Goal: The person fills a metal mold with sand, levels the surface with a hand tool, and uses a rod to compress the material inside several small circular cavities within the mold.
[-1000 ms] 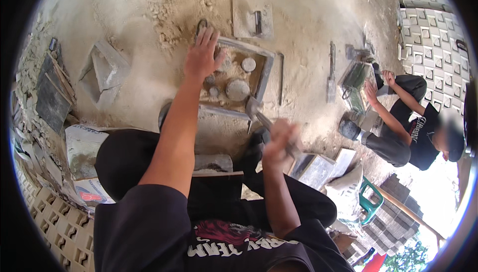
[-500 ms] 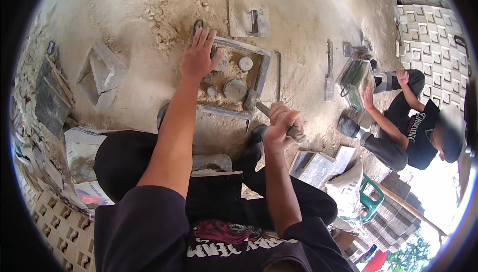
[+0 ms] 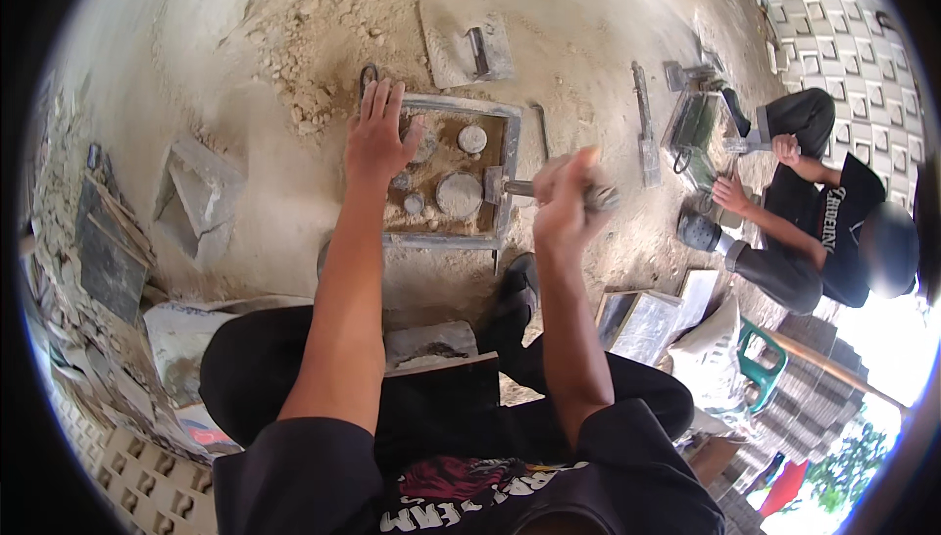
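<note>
My left hand lies over the left side of a grey metal frame, its fingers stretched out and apart. Packed sand fills the frame, and round grey pieces of different sizes sit in it; the largest disc is near the lower right. My right hand, blurred by motion, is closed around the handle of a hammer. The hammer's blocky head is over the sand at the frame's right inner side; whether it touches the sand I cannot tell.
Beyond the frame lies a square plate with a handle; a thin bar is to its right. A broken grey box form stands at left. At right a co-worker works over another frame. Boards lie nearer.
My right hand has moved farther away beside the frame, bringing the hammer handle from a slant to nearly level. My left hand stays on the frame. The whole view has shifted slightly.
</note>
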Tool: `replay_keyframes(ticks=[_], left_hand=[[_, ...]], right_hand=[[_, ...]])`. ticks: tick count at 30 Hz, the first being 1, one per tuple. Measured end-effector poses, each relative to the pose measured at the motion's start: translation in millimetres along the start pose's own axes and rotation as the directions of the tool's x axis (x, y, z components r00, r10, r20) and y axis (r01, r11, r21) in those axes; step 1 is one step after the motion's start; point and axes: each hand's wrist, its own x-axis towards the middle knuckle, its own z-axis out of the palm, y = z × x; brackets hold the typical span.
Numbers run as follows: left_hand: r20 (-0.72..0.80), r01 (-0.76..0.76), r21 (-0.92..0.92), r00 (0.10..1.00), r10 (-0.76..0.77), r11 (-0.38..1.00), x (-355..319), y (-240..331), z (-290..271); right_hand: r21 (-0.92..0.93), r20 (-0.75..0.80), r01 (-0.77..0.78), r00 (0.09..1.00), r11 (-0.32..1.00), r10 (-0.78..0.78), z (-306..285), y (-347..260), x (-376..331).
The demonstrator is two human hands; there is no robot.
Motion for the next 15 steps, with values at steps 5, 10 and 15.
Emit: replay_keyframes(ticks=[5, 10, 15], left_hand=[[-0.024, -0.042, 0.033, 0.999, 0.043, 0.999, 5, 5, -1], [-0.038, -0.043, 0.027, 0.998, 0.044, 0.999, 6, 5, -2], [-0.019, -0.033, 0.045, 0.999, 0.034, 0.998, 4, 3, -2]], right_hand=[[-0.080, -0.010, 0.184, 0.983, 0.980, -0.186, 3, 24, 13], [0.000, -0.058, 0.107, 0.993, 0.994, -0.107, 13, -3, 40], [0.004, -0.032, 0.024, 0.999, 1.000, -0.023, 29, -7, 65]])
